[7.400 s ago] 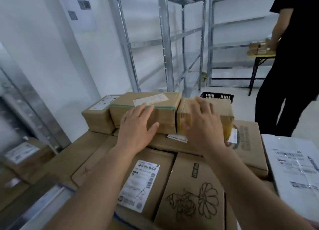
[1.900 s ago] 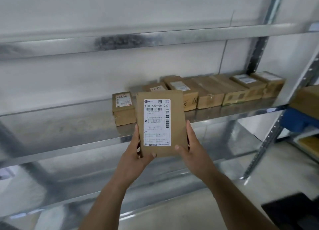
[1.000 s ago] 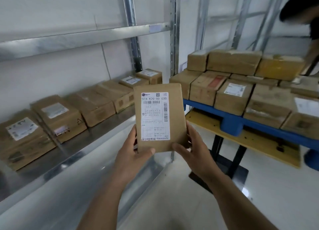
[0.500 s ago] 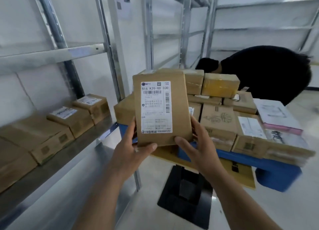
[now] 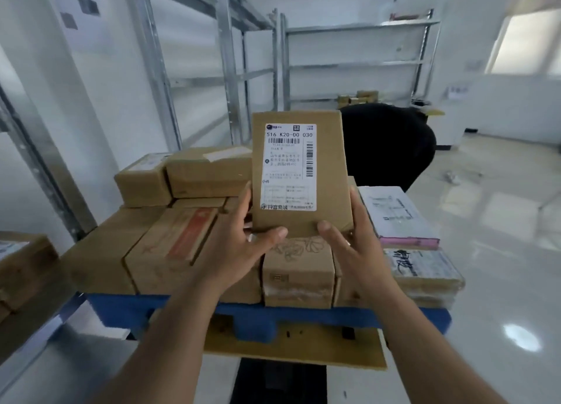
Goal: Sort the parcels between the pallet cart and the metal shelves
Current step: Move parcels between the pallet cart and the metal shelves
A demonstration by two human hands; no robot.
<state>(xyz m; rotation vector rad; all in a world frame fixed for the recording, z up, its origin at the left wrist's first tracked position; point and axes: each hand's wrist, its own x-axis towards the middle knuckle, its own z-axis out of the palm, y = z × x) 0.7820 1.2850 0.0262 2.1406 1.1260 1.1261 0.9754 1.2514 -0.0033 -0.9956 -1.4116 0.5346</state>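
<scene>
1. Both hands were up in front of the camera holding one flat brown parcel [image 5: 329,173] upright, label side facing the viewer.
2. The left hand [image 5: 239,245] gripped the parcel's lower left edge: fingers ran up behind and along that edge, and the thumb [image 5: 273,233] curled over the bottom front corner.
3. The right hand [image 5: 353,245] mirrored it on the lower right edge, thumb [image 5: 328,227] pressed on the front near the bottom, fingers wrapped round the side. So both hands were closed around the same parcel, neither one loose.
4. The white shipping label [image 5: 288,167] covered most of the front. The top line read "516 K20-00 030", with barcodes under it and down the right side. The smaller print was too blurry to read.
5. The parcel was held in the air above the pallet cart [image 5: 188,309], not touching the stack below it.
6. The cart's blue pallet carried a load of cardboard boxes: one with a red stripe [image 5: 170,245] down by the left hand, and one with a flower doodle [image 5: 299,270] right under the held parcel.
7. Two smaller boxes [image 5: 182,176] sat on top of the stack at the back left.
8. A white and pink mailer [image 5: 397,215] lay on the stack's right side, just beside the right hand.
9. Metal shelves [image 5: 355,63] stood along the back wall and to the left.
10. Someone in black [image 5: 388,148] was bent over behind the cart.
</scene>
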